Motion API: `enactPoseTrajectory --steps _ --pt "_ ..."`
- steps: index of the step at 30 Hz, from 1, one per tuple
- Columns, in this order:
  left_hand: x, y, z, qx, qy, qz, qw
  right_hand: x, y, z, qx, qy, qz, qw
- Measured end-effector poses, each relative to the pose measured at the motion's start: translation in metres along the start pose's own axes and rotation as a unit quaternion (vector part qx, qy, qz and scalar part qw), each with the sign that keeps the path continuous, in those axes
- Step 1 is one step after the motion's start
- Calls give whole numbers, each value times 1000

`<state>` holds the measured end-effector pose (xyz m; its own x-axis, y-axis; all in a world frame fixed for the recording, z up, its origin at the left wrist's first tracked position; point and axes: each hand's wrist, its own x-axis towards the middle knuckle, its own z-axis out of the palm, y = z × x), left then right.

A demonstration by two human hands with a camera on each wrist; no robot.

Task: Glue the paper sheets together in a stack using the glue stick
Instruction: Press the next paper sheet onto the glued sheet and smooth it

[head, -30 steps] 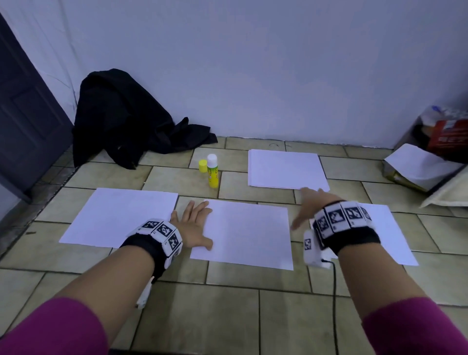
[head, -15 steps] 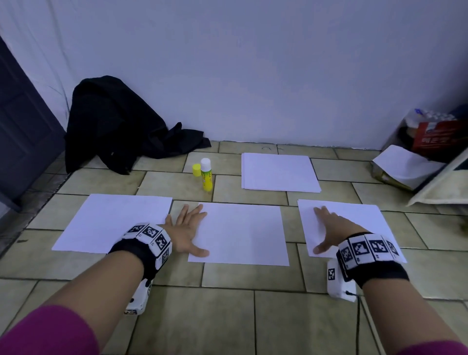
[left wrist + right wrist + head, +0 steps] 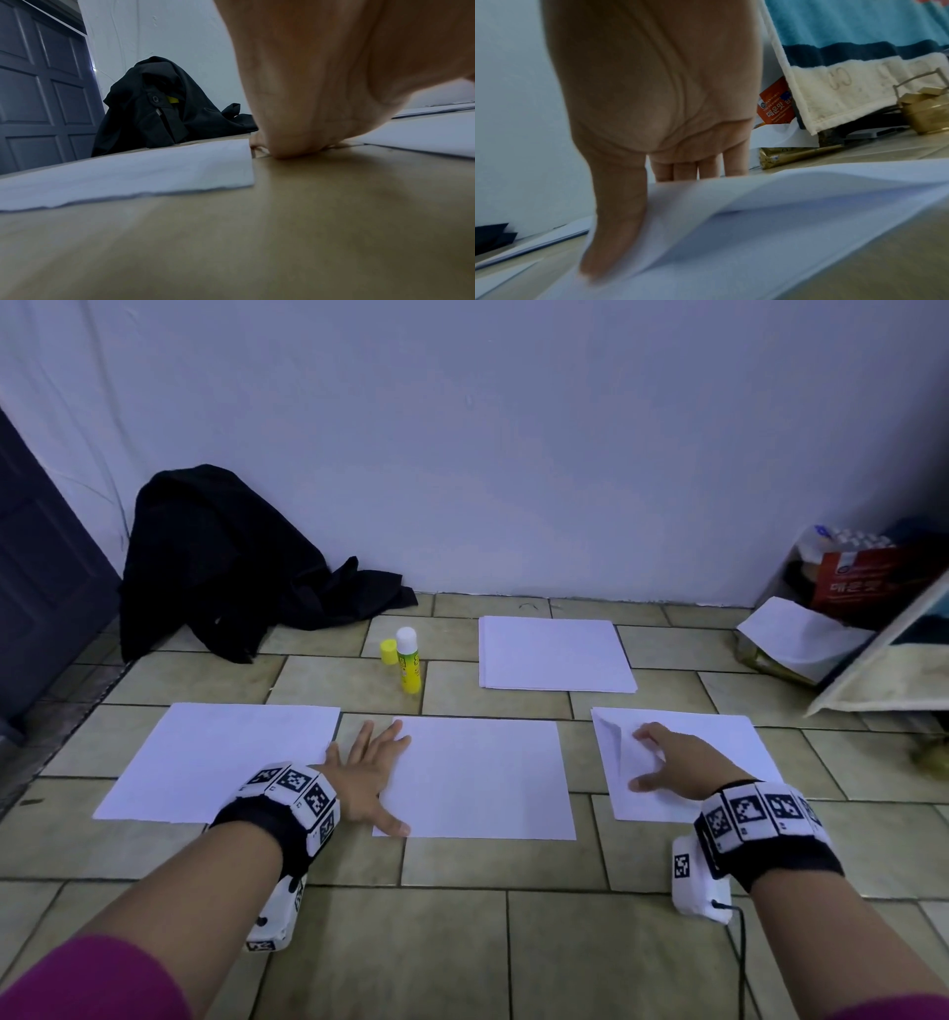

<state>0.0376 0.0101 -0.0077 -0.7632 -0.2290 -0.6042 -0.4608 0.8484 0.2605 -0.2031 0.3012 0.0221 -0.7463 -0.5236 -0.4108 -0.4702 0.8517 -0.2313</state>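
Three single paper sheets lie in a row on the tiled floor (image 3: 462, 942), each with its long axis running left to right, with strips of bare tile between them. The left hand (image 3: 367, 775) lies flat with fingers spread and straight, its palm on the floor in the gap between the left sheet (image 3: 221, 757) and the middle sheet (image 3: 482, 778), fingertips and thumb resting on the middle sheet's left edge. The right hand (image 3: 672, 765) presses on the right sheet (image 3: 719, 742), fingers bent and thumb drawn in, bunching the paper so its left part buckles upward in a ridge; the right wrist view shows that raised fold over the thumb (image 3: 613, 233).

Beyond the row, a paper stack (image 3: 554, 654) lies flat near the wall, long axis also left to right. The glue stick (image 3: 408, 662) stands upright between the stack and a black jacket (image 3: 231, 567), uncapped, its white tip pointing up, its yellow cap (image 3: 388, 652) just beside it. Open tile lies around the glue stick and in front of the sheets.
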Motion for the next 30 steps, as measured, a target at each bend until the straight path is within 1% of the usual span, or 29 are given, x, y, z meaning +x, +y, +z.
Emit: enactPoseTrajectory --steps 3,5,7,9,11,13,14,16,19,22,24,27,30 --pt "-2 1 0 2 4 -5 1000 1 5 -2 30 40 -5 999" --pt "-2 2 0 -5 5 -4 1000 -1 8 -7 71 88 3 994" --pt "-2 3 -1 -9 3 -4 1000 -5 13 -13 114 165 15 980" --pt "-2 3 -1 -4 7 -11 1000 -12 17 -23 142 248 28 958" --pt "-2 5 1 8 15 -21 1000 -23 14 -35 164 292 38 941" --pt "-2 9 1 15 15 -25 999 -32 2 -44 186 310 33 932" --pt "-2 11 1 18 11 -23 999 -36 -9 -46 195 308 26 931" --pt "-2 13 0 20 -2 -19 1000 -40 -39 -41 199 282 -2 939" --pt "1 11 1 17 -5 -11 1000 -41 -86 -13 191 201 -61 959" --pt "3 12 1 19 -8 -19 1000 -45 -126 14 142 113 -82 980" --pt "3 14 1 28 -1 -27 999 -46 -147 27 106 76 -104 986" --pt "3 13 2 31 0 -33 999 -46 -167 42 92 56 -130 986" --pt "2 14 4 26 10 -38 999 -45 -177 50 96 52 -135 985"
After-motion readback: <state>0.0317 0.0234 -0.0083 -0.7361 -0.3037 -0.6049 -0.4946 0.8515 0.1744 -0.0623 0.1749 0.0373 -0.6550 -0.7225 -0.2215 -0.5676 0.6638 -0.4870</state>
